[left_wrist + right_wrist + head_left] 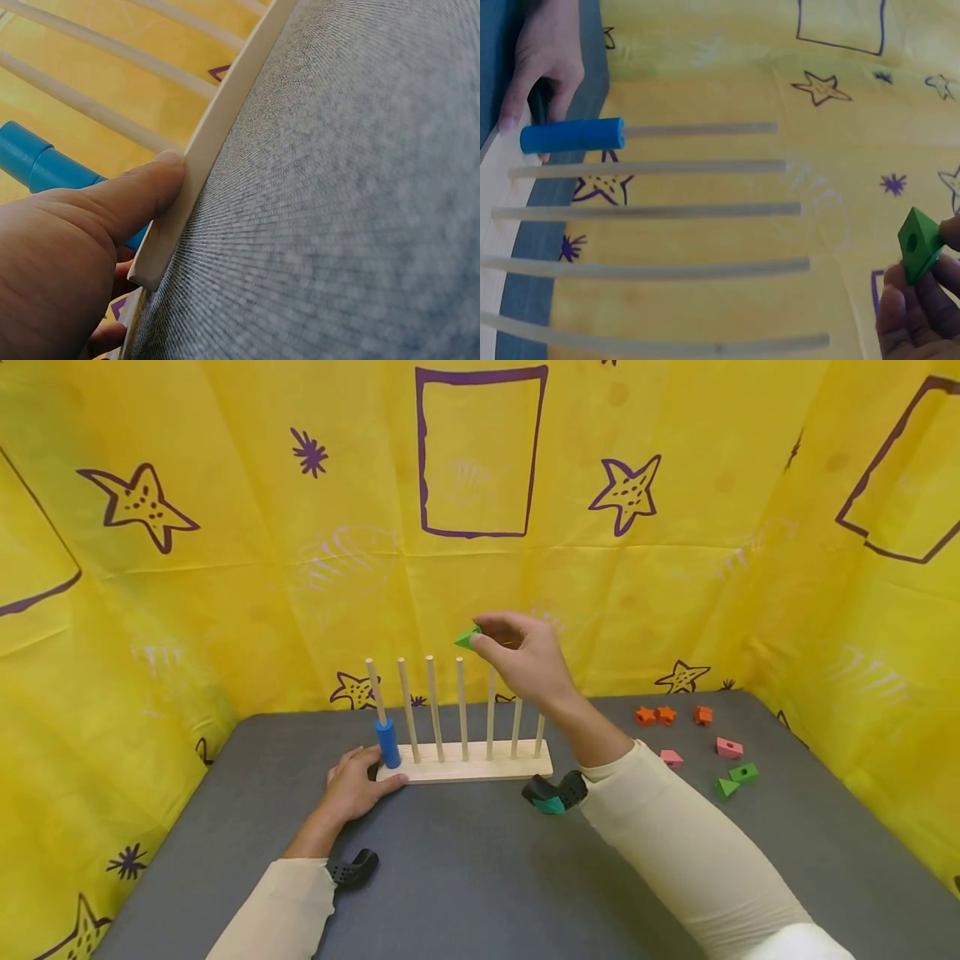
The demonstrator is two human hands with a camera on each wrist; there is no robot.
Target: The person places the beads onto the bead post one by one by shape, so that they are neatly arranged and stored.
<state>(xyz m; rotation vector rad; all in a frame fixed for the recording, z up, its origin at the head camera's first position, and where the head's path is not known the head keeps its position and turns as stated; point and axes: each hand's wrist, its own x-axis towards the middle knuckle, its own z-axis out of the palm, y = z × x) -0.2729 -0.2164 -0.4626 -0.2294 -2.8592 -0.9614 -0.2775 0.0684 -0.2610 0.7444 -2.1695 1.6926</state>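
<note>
A wooden peg rack (pixel 465 770) with a row of upright pegs stands on the grey table. Blue cylinders (pixel 387 743) are stacked at the bottom of its leftmost peg. My left hand (pixel 352 789) grips the base at that end, the thumb (pixel 154 187) on the front edge and the other fingers round behind. Above the pegs, toward the right half of the rack, my right hand (pixel 532 660) pinches a green triangular block (pixel 467 637) between thumb and fingers. A round hole in this block (pixel 919 244) shows in the right wrist view, where it is apart from the peg tips.
Right of the rack lie several orange star blocks (pixel 655 717), pink blocks (pixel 729 747), a green rectangular block (pixel 744 773) and another green triangular block (pixel 727 788). A yellow patterned cloth (pixel 480 585) hangs behind and on both sides of the table (pixel 465 877).
</note>
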